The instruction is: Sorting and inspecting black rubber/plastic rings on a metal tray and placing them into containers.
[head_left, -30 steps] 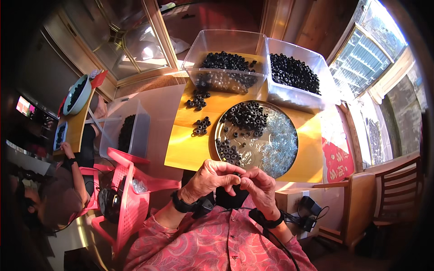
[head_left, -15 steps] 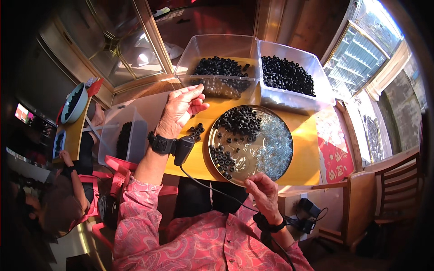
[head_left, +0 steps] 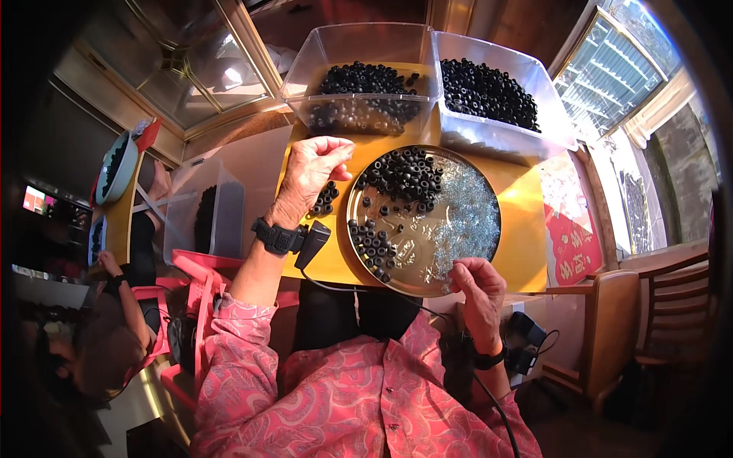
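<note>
A: Start with the big things. Your yellow table (head_left: 527,229) carries 2 clear bins: the left bin (head_left: 359,69) and the right bin (head_left: 496,84), both loaded with black rings. In front of them sits the round metal tray (head_left: 427,259), with a heap of black rings (head_left: 401,174) at its top left and a spread of small clear pieces (head_left: 466,217) on its right.

B: And what could go wrong for me?

A: Your left hand (head_left: 309,177) hangs over the small pile of rings (head_left: 327,198) lying on the table beside the tray. I judge a careless sweep could scatter them off the edge. Its fingers are curled with the tips pressed together, though I cannot tell whether they pinch a ring.

B: My other hand?

A: Your right hand (head_left: 477,284) rests at the tray's near rim, fingers bunched, apparently pinching something too small to make out. Leaning on that rim could tip the tray.

B: Any change?

A: Half a second ago your left hand reached farther, toward the left bin; now it has drawn back over the pile. Your right hand has come up to the rim.
</note>
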Demonstrator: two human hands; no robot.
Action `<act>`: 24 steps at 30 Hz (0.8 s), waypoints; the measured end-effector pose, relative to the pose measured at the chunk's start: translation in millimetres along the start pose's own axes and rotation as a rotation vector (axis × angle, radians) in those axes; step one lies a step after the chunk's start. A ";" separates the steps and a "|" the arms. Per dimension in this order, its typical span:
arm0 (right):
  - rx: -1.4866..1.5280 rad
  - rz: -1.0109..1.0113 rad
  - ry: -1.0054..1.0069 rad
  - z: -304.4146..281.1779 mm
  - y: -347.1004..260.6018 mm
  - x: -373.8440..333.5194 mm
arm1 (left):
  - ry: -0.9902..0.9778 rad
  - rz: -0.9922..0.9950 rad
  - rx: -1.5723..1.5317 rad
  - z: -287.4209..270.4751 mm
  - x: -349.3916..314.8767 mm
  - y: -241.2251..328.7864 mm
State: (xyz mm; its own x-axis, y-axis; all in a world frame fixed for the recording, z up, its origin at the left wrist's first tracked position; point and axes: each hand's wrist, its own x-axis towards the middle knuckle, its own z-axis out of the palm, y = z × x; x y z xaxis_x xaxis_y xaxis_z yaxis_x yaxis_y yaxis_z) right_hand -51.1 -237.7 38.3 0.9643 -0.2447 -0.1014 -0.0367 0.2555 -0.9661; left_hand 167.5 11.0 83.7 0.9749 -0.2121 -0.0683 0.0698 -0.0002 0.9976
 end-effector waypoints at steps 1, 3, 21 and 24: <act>0.062 0.014 0.026 -2.1 -2.3 3.0 | -0.023 0.015 0.128 6.3 -13.9 -12.5; 0.171 0.049 0.072 -4.9 -4.0 8.1 | -0.031 0.109 0.426 17.1 -34.3 -40.6; -0.452 -0.105 -0.142 29.5 29.8 3.8 | -0.017 0.531 1.030 58.9 -53.9 -72.1; -0.650 -0.267 -0.129 32.2 31.8 5.8 | 0.081 0.493 0.827 55.8 -66.9 -58.1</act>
State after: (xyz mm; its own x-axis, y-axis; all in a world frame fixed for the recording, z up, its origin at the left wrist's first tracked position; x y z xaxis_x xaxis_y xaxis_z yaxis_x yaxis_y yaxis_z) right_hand -38.2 -200.9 14.6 0.9841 -0.0986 0.1480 0.0943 -0.4165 -0.9042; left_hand 86.4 -29.3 31.2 0.8686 -0.3042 0.3912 -0.4919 -0.6241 0.6071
